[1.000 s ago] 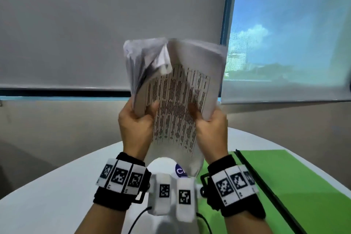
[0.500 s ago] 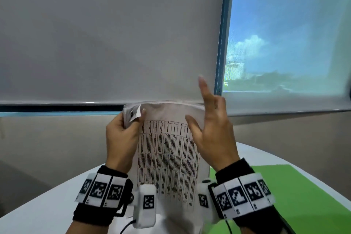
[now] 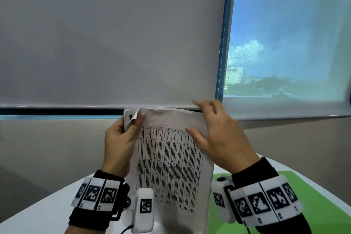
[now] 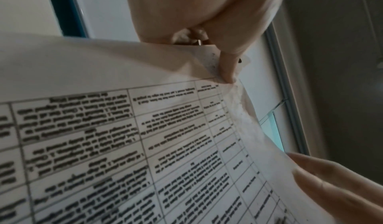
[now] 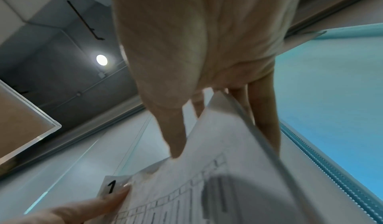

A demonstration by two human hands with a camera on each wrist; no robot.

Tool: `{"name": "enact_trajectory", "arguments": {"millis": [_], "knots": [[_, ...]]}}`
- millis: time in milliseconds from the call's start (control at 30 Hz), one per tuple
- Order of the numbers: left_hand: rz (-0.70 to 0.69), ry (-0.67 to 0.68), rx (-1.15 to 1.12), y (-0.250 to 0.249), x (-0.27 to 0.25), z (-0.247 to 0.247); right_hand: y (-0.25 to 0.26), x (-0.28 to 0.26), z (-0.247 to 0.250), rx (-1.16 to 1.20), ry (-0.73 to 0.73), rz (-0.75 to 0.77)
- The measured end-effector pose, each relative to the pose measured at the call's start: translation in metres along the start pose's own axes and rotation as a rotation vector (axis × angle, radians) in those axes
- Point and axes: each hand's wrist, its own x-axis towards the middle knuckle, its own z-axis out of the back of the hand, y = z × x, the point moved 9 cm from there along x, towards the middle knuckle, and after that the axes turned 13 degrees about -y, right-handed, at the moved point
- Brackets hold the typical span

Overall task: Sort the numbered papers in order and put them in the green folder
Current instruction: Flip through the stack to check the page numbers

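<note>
Papers (image 3: 171, 157) held upright between the left hand (image 3: 117, 144) and right hand (image 3: 222, 138) block the middle above the tabletop (image 3: 47, 211). White surface lies open on the left, while the green folder (image 3: 313, 195) lies flat on the right. A roller blind (image 3: 114, 43) hangs beyond.

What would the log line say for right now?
stage: sorting | papers: held upright | left hand: pinches top-left corner | right hand: grips top edge | green folder: lies on table

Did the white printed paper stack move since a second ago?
Yes, down. The white printed paper stack reached well above the grey blind's bottom rail; now its top is level with it.
</note>
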Motion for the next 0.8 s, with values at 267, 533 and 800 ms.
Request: {"name": "enact_trajectory", "arguments": {"millis": [267,533,800], "knots": [[-0.004,-0.024,-0.092,0.001,0.002,0.002,-0.062,-0.058,-0.058,1.004,0.072,-0.665],[-0.26,-0.208,-0.155,-0.037,-0.006,0.0,-0.033,-0.043,-0.074,1.11,-0.104,-0.671],[-0.126,-0.121,0.032,0.001,-0.006,0.008,-0.038,-0.088,-0.109,0.97,0.063,-0.754]]}}
